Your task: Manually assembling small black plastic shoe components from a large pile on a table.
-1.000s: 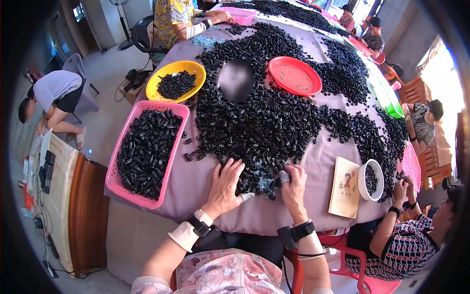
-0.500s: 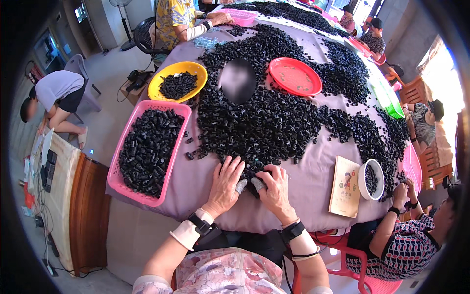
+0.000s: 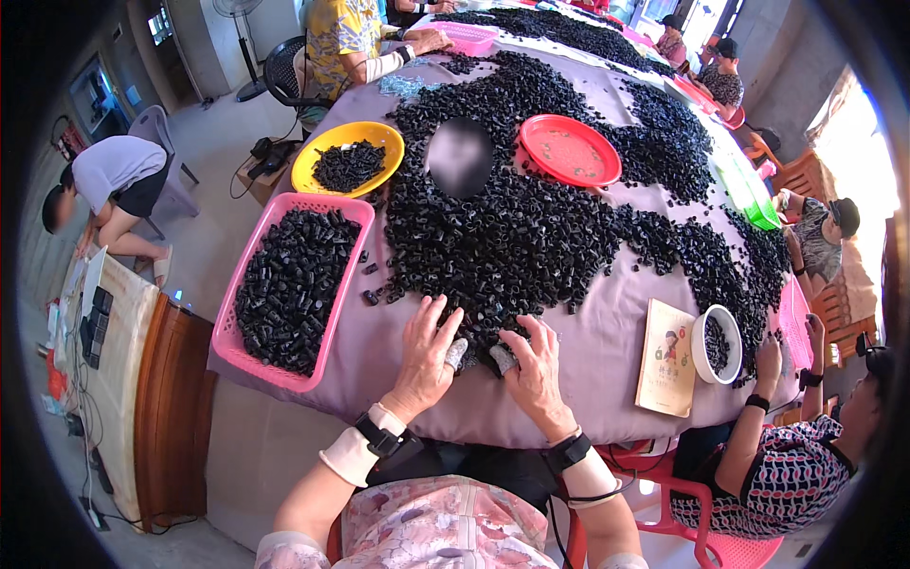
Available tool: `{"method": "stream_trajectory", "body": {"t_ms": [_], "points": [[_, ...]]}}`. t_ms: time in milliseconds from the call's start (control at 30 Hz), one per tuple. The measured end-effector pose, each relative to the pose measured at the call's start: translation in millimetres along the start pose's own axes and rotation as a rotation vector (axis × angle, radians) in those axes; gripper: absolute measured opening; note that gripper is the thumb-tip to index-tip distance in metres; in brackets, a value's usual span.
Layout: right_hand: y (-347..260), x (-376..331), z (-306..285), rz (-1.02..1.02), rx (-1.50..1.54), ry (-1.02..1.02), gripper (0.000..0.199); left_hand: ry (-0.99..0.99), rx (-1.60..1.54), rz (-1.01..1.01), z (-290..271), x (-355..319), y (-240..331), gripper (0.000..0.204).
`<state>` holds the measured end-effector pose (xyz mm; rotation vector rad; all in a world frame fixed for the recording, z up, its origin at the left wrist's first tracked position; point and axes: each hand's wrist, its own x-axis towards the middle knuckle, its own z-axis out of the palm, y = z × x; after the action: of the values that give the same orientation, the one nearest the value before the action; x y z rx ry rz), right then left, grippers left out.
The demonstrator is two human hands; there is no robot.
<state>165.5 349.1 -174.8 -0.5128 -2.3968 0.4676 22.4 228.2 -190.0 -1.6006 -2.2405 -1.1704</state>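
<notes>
A large heap of small black tubular plastic pieces (image 3: 493,242) spreads over the cloth-covered table in front of me. At its near edge, my left hand (image 3: 428,356) is open, fingers apart and tips by the pieces. My right hand (image 3: 534,375) faces it from the other side, also open, fingers spread and slightly bent. Grey covers wrap both thumbs. A few black pieces lie between the two hands; no piece shows clearly held. Left of the heap, a pink basket (image 3: 224,332) is filled with similar pieces.
Behind the basket sits a yellow plate (image 3: 393,161) with thin black bits; a red plate (image 3: 573,152) rests on the heap. To the right are a book (image 3: 661,379) and a white bowl (image 3: 700,351) of black bits. A co-worker (image 3: 787,474) sits at the right, others farther around the table.
My left hand has tilted, and its fingers have spread and shifted slightly left. My right hand has barely moved. The right-hand co-worker's hands have moved apart.
</notes>
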Motion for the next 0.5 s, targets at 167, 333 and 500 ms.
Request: {"method": "stream_trajectory", "body": {"t_ms": [167, 333, 500], "points": [[-11, -10, -5, 0.038, 0.107, -0.031, 0.046, 0.152, -0.164, -0.104, -12, 1, 14, 0.031], [-11, -23, -4, 0.074, 0.126, -0.055, 0.040, -0.029, -0.389, -0.308, -18, -23, 14, 0.028], [-3, -31, -4, 0.090, 0.099, -0.089, 0.038, -0.121, -0.284, -0.292, -9, -28, 12, 0.030]]}}
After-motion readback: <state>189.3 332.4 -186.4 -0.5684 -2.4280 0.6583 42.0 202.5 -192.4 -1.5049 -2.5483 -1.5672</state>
